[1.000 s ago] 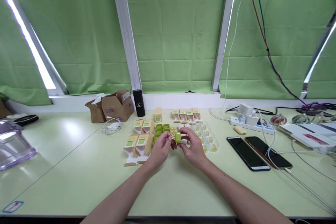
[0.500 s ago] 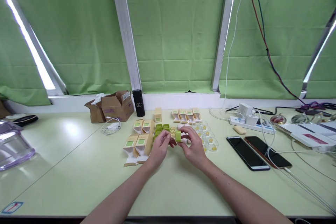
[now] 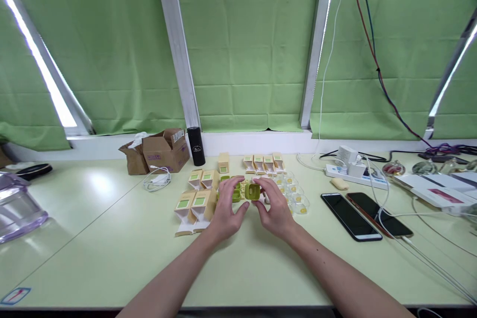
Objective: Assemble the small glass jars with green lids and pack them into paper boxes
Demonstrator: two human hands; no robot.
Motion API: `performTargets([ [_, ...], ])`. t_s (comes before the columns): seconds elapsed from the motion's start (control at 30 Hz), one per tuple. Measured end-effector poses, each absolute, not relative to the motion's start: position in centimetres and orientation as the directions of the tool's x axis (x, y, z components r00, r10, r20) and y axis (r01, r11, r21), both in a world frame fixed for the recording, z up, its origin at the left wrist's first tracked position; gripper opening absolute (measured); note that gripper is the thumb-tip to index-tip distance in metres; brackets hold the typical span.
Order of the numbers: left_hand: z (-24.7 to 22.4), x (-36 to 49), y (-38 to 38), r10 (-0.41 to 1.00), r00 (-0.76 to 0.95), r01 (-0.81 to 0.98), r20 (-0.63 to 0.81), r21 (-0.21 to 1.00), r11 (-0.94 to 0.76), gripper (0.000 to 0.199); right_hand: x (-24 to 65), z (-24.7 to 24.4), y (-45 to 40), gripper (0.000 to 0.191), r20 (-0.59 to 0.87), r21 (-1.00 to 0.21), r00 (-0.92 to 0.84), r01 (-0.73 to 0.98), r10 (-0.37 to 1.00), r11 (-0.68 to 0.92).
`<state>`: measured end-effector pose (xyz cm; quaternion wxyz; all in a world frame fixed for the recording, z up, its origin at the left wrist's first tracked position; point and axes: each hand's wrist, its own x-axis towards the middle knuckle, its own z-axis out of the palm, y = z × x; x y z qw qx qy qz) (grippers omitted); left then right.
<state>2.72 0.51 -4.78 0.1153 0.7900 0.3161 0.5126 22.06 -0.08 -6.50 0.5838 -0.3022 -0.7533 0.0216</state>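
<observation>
My right hand grips a small green square cup at its right side, with the hollow facing me. Just left of the cup, my left hand is spread, thumb apart from the fingers, holding nothing. Behind the hands lie more green cups, partly hidden, and small yellowish pieces. Opened cream boxes with green labels lie left of my left hand. To the right of my right hand is a clear plastic tray with yellow spots in its cells.
More opened boxes and one upright box stand farther back. A black cylinder and a cardboard carton are at the back left. Two phones, a power strip and cables lie right. A clear container is far left.
The green cup has turned so that its hollow faces me. My left hand has opened from a pinch, its fingers now spread beside the cup.
</observation>
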Motion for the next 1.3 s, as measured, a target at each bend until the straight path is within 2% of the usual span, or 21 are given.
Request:
performTargets([
  [0.1, -5.0, 2.7, 0.7, 0.567, 0.325, 0.414, 0.757, 0.426, -0.805, 0.057, 22.2, -6.6, 0.0, 0.064, 0.888, -0.321, -0.167, 0.444, 0.429, 0.837],
  [0.27, -5.4, 2.6, 1.1, 0.559, 0.313, 0.431, 0.768, 0.409, -0.804, 0.046, 22.4, -6.3, 0.0, 0.048, 0.904, -0.233, -0.214, 0.483, 0.371, 0.844],
  [0.43, -5.4, 2.6, 1.2, 0.541, 0.304, 0.435, 0.784, 0.391, -0.811, 0.044, 22.5, -5.8, -0.3, 0.042, 0.911, -0.170, -0.249, 0.502, 0.330, 0.848],
  [0.9, -5.5, 2.6, 1.1, 0.512, 0.303, 0.437, 0.804, 0.360, -0.824, 0.044, 22.3, -6.0, -0.2, 0.042, 0.906, -0.132, -0.278, 0.530, 0.319, 0.838],
  [1.03, -5.5, 2.6, 1.2, 0.485, 0.301, 0.444, 0.821, 0.329, -0.833, 0.045, 22.2, -5.8, -0.2, 0.040, 0.913, -0.087, -0.290, 0.548, 0.287, 0.832],
  [1.3, -5.6, 2.6, 1.3, 0.483, 0.303, 0.446, 0.822, 0.325, -0.834, 0.045, 22.1, -5.6, -0.2, 0.035, 0.909, -0.088, -0.291, 0.562, 0.297, 0.822],
])
